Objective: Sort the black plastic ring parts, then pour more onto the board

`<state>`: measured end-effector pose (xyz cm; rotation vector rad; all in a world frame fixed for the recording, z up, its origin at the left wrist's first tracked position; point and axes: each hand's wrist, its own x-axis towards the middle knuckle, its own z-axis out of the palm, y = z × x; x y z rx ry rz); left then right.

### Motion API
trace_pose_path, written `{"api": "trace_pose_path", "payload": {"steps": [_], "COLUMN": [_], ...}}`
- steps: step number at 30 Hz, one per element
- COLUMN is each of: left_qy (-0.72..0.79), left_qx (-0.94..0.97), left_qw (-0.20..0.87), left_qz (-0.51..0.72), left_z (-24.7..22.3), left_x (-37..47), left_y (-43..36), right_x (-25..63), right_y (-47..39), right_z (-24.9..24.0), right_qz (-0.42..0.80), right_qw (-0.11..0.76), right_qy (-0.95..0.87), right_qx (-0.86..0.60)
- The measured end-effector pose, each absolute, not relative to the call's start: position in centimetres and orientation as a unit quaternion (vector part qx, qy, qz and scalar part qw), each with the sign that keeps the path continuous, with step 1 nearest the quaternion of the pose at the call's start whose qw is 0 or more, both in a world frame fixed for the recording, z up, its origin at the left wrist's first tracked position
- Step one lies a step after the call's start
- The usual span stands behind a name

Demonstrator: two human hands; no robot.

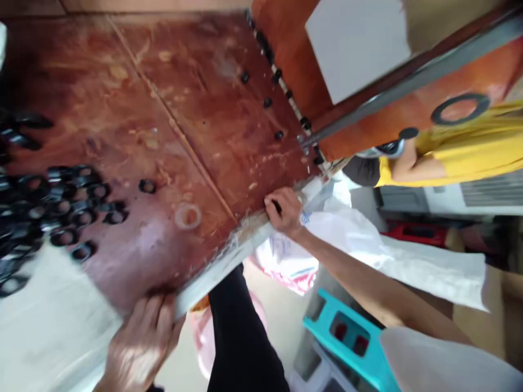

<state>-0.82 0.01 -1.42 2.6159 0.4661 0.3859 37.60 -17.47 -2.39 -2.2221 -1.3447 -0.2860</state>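
1. The broad reddish-brown tabletop [204, 103], glossy and stained, is directly before the person, with both hands at its near edge. A knock or shove at that edge could, I judge, jolt whatever lies loose on top.
2. The large whitish sheet [53, 326] covers the lower-left corner, beside the left hand and up against black pieces. If the wrist dragged it, it could probably pull some along.
3. The long pale edge strip [216, 275] runs along the near side, ragged with loose fibres by the seam. Fingers sliding along it might snag there.
4. The left hand [141, 337] is back-up, fingers together and bent over the edge beside the strip's end. Its fingertips are blurred or hidden, so I cannot tell whether it grips anything.
5. The right hand [286, 211] is loosely curled, nearly a fist, on the strip's far end, its forearm reaching in from the lower right. A dark spot shows between thumb and fingers; gap or object, I cannot tell.
6. The heap of shiny black rings [84, 190] lies at the left, well apart from the right hand. A sweeping left arm could scatter it.
7. The translucent pale ring [178, 216] lies flat, near the seam, and could be overlooked against the glare.
8. The single black ring [141, 185] sits just right of the heap; a bump might roll it away.
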Motion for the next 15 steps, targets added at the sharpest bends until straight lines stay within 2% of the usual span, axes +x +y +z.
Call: {"api": "trace_pose_path", "payload": {"steps": [2, 4, 15], "left_qy": [0.108, 0.093, 0.12], "left_qx": [0.981, 0.987, 0.99], "left_qw": [0.127, 0.097, 0.055], "left_qz": [0.103, 0.084, 0.051], "left_z": [-0.7, -0.6, -0.6], "left_x": [-1.1, -1.0, -1.0], "left_y": [-0.2, -0.2, -0.4], "right_x": [37.5, 37.4, 38.3], "right_y": [-17.5, -17.5, -18.2], "right_z": [-2.4, -2.3, -3.7], "right_qz": [-0.082, -0.068, -0.106], "right_qw": [0.238, 0.23, 0.256], "right_qy": [-0.474, -0.468, -0.497], "right_qx": [-0.844, -0.851, -0.822]}}
